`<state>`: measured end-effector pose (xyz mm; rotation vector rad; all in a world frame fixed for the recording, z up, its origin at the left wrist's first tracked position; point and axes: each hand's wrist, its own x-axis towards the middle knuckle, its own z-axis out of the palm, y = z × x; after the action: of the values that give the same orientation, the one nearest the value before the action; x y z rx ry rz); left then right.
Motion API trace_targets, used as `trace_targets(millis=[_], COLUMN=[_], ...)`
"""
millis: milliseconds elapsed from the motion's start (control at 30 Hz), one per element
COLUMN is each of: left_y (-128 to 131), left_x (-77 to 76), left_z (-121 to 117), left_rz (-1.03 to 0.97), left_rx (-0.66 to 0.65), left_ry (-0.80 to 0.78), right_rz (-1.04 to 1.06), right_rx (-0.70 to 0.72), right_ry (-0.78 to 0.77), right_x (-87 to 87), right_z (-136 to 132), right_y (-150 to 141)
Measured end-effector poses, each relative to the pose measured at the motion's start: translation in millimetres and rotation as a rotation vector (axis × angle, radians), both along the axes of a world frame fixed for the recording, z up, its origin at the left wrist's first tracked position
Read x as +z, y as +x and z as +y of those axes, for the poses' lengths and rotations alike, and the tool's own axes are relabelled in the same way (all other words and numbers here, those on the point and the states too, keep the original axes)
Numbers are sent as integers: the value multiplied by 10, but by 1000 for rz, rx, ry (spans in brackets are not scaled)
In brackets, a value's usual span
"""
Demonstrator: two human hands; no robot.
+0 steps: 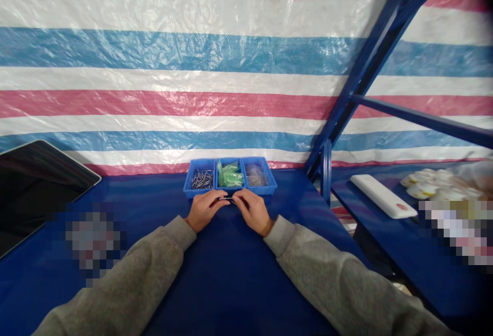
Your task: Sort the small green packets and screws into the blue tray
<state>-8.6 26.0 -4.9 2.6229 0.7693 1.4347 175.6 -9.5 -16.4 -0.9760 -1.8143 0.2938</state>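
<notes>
Thin pale piece (226, 199) sits between the fingertips of both hands, roughly level, its ends hidden. Left hand (205, 210) pinches one end, thumb against forefinger; right hand (252, 211) appears to pinch the other, though the contact there is too small to make out.

Handling, judged: very light, probably stiff, perhaps metal and slick; unlikely to be fragile, easily dropped. Best hold: thumb and fingertip near each end, middle left free.

Pose: wrists angled inward, forearms in grey sleeves (154, 254) converging from either side, hands low over the blue table (227, 279). Just beyond the grip: blue three-part tray (265, 190), slim metal pieces (202, 179) in its left compartment, green packets (231, 175) in the middle.
</notes>
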Motion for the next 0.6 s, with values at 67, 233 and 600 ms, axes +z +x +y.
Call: trace_targets(millis=[67,233,600], left_y=[-2,5,-5], left_x=[11,31,39], left_z=[11,15,3], left_rz=[13,33,113], left_rx=[1,11,51], left_ry=[-23,-84,-158], right_rz=[35,34,24], right_rx=[-39,-42,-19], right_ry=[-4,-22,11], right_x=[2,10,23], right_z=[1,4,-15], right_y=[4,2,8])
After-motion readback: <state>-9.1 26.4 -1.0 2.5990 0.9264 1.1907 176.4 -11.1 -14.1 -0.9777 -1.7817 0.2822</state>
